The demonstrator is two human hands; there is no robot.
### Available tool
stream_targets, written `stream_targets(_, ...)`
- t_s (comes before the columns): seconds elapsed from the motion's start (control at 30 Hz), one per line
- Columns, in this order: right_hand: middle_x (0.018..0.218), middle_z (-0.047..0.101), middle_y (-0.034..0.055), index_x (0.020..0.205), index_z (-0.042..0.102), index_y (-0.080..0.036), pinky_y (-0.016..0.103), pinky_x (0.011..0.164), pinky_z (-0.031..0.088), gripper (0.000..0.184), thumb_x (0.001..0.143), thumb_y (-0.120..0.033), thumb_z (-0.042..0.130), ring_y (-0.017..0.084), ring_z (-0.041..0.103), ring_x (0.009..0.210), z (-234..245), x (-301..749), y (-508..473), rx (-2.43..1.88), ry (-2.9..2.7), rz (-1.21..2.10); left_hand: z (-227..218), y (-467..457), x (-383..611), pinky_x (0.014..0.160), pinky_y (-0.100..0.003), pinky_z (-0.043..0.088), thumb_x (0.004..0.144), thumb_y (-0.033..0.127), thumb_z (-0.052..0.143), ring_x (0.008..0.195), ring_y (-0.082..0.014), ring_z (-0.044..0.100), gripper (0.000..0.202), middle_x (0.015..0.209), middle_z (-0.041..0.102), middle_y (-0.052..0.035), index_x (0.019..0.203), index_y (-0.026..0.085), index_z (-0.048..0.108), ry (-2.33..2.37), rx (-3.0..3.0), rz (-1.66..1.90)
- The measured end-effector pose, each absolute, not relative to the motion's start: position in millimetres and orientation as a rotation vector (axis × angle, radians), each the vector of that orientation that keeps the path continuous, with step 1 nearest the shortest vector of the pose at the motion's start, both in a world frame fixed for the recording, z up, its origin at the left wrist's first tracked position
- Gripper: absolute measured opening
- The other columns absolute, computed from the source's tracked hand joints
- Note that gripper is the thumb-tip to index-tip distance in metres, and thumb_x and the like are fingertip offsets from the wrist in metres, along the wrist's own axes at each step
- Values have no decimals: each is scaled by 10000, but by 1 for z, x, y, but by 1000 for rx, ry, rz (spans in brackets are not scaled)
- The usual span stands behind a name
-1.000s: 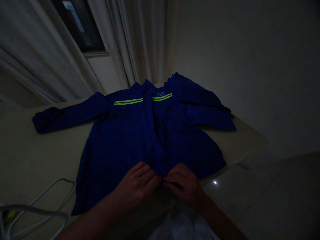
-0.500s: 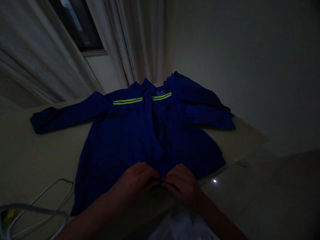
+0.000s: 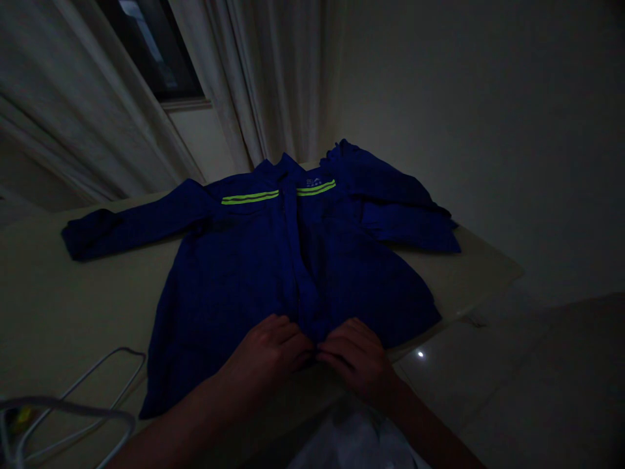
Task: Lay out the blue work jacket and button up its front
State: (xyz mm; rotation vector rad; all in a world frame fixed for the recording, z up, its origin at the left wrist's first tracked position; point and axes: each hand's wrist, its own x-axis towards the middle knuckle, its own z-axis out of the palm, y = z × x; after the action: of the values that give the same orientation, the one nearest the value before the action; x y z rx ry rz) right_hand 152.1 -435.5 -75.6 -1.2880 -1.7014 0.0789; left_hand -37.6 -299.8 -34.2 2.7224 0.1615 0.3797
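Observation:
A dark blue jacket [image 3: 254,273] with two yellow-green chest stripes lies face up on a pale table [image 3: 58,299], collar far from me, sleeves spread to both sides. My left hand [image 3: 266,358] and my right hand [image 3: 359,361] meet at the bottom of the jacket's front placket, near the table's front edge. Both hands have fingers curled and pinched on the hem cloth there. The room is dim, so what sits between the fingertips is hidden.
A white wire hanger [image 3: 73,404] lies at the table's near left corner. Pale curtains [image 3: 254,85] and a dark window [image 3: 151,45] stand behind the table. Glossy floor [image 3: 512,378] runs along the right, with a small light reflection.
Both hands stay at the placket's lower end with only slight finger shifts. The jacket has not moved.

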Motion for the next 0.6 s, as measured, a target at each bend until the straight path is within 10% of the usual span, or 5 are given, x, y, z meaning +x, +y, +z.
stream_targets(0.6, 854, 727, 32, 905, 700, -199, 321, 746, 472, 160, 1041, -277, 672, 167, 653, 805, -74, 158, -429, -1248, -1709, 446, -25, -303, -41, 724, -350, 415, 1083, 177, 490, 779, -180, 583, 160, 838, 673, -30, 1044, 189, 644, -87, 2819, 522)
